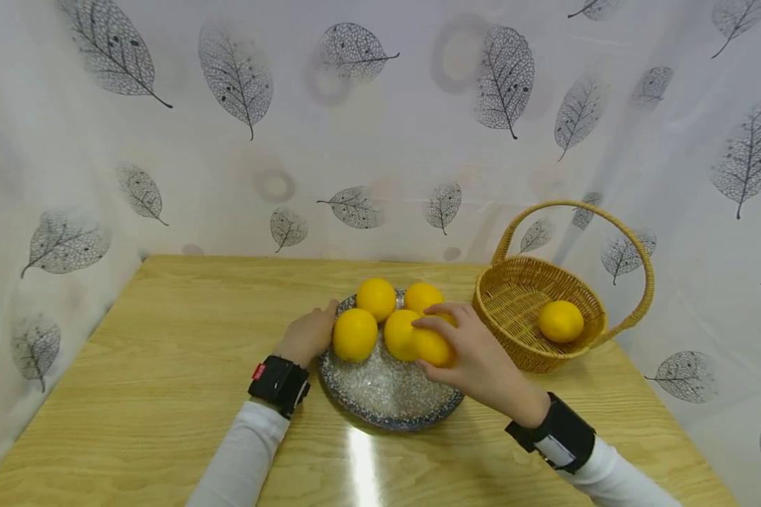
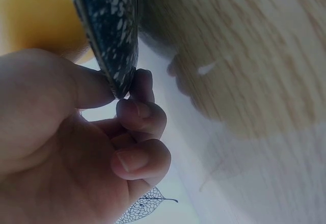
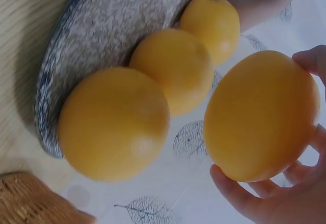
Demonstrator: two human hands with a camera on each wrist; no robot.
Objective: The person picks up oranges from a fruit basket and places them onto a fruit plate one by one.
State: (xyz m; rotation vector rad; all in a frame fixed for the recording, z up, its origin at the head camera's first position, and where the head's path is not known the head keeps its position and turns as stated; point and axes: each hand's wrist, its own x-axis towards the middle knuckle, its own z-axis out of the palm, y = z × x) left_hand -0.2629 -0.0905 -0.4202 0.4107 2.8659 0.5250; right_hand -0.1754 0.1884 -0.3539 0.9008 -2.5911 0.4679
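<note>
A speckled grey plate with a dark rim bears several yellow-orange oranges, grouped toward its far side. My left hand pinches the plate's left rim, thumb above and fingers beneath, as the left wrist view shows. In my right hand is an orange, somewhat oval, held between thumb and fingertips over the right part of the plate. The right wrist view shows a gap between it and the round oranges on the plate. Part of the plate's right side is hidden behind my right hand.
To the right stands a wicker basket with a tall arched handle. One orange lies inside it. The wooden table meets a white leaf-printed curtain at its back and sides.
</note>
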